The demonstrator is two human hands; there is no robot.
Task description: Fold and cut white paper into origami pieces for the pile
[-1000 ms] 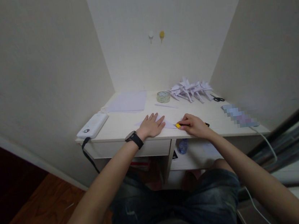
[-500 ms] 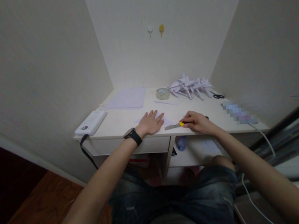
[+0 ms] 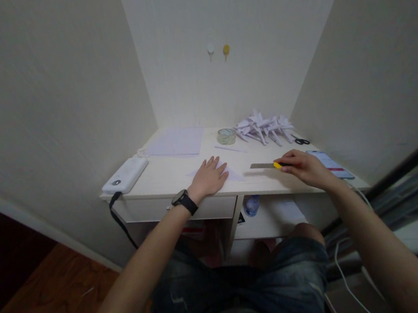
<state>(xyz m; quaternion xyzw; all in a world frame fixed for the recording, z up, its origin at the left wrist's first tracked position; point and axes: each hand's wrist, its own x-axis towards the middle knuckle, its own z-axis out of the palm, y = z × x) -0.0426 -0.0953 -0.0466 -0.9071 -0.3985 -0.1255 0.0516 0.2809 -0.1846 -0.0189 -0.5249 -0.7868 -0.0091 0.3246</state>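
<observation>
Left hand: your left hand [image 3: 208, 178] lies flat, palm down, fingers [image 3: 215, 165] spread, pressing the paper [image 3: 234, 174] to the bench [image 3: 173, 173]; that pins the sheet so it can't slide.
Paper: small pale sheet near the front edge of the bench, mostly under your left palm, its right corner sticking out toward the knife.
Right hand: your right hand [image 3: 304, 166] is closed round the yellow grip of the knife [image 3: 267, 165], fingers clamped on it.
Knife: blade out, pointing left toward the paper, lying low over the bench; tip sits just right of the paper, apart from it. Can't tell if the blade touches the surface.
Watch: black watch [image 3: 183, 200] on your left wrist.
Bench top: pale wood. Back left, a larger sheet [image 3: 177, 142] lies flat. Middle back, a tape roll [image 3: 227, 135]. Right of that, a heap of folded paper shapes [image 3: 264, 128]. Scissors [image 3: 301, 140] just beside the heap. A thin strip [image 3: 230, 149] lies in front of the tape.
Left edge: white power bank [image 3: 124, 175] with a black strap hanging off the side.
Right edge: phone [image 3: 330, 164] just beyond your right hand, white cable [image 3: 346, 282] trailing down.
Under bench: drawer, a bottle [image 3: 251, 205] in the gap.
Room: bench sits in a narrow alcove, plain pale walls on three sides, two small hooks [image 3: 218, 50] on the back wall. Wood floor [image 3: 47, 298] at left. Dim light.
</observation>
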